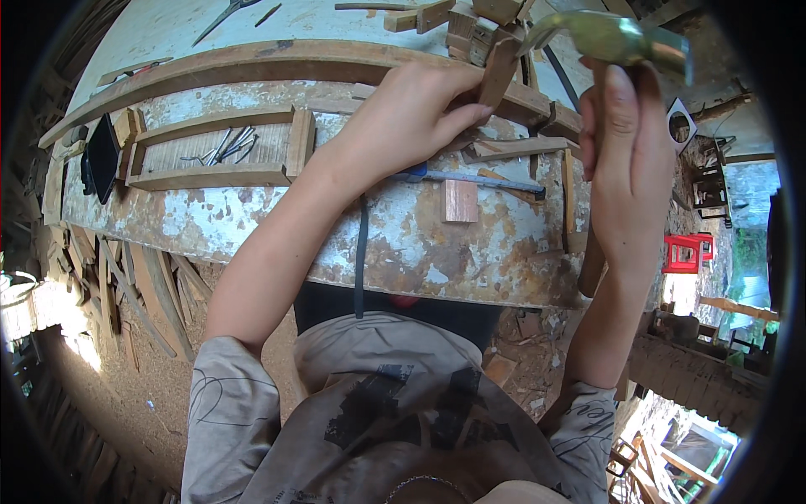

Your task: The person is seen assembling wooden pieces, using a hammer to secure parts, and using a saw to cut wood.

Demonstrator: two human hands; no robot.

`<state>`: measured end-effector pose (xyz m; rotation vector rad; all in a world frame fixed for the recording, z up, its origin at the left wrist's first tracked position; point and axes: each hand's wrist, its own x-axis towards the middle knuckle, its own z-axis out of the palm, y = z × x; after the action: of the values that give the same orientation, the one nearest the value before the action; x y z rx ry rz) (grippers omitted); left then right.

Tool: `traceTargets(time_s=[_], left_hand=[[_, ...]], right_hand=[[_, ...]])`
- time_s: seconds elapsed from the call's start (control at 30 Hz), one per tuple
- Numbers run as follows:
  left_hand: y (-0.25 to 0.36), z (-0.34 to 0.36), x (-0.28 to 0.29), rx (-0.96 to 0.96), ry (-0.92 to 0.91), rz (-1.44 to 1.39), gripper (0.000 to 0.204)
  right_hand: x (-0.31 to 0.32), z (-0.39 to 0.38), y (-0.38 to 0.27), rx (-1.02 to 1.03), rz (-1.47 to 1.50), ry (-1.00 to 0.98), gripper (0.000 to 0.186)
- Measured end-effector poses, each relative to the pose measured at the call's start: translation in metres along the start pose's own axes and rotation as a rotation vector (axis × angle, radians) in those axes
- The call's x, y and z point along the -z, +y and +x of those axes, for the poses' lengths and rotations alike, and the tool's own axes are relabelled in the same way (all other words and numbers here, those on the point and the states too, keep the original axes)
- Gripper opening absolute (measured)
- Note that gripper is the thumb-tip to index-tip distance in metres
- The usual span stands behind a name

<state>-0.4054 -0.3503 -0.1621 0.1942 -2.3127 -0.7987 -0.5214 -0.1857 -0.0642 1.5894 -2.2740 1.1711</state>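
My right hand (630, 155) is wrapped round the wooden handle of a claw hammer (600, 40), its metal head raised over the right end of the bench. At the far side of the bench, my left hand (411, 109) pinches a small flat piece of wood (501, 71) between thumb and fingers, standing it on end. The hammer's claw side points toward that piece; whether they touch I cannot tell. Nearer me lie a small square wooden block (459, 202) and a long metal tool (487, 180) with a blue handle, partly hidden by my left wrist.
On the worn, paint-flaked workbench (403, 252), a shallow wooden tray (210, 176) holds several nails (225, 144). A black slab (102, 160) leans at its left. A long wooden beam (252, 60) runs behind. Wood scraps (159, 290) crowd the floor; red stools (684, 254) stand right.
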Motion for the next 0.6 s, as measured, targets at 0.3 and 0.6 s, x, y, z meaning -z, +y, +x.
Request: traceTargets(time_s=[0.3, 0.6], left_hand=[[0.0, -0.004, -0.004, 0.009, 0.014, -0.028, 0.026], [-0.004, -0.005, -0.002, 0.014, 0.03, 0.042, 0.024]], right_hand=[[-0.001, 0.003, 0.017, 0.112, -0.014, -0.027, 0.042], [0.002, 0.002, 0.01, 0.113, -0.125, -0.053, 0.034]])
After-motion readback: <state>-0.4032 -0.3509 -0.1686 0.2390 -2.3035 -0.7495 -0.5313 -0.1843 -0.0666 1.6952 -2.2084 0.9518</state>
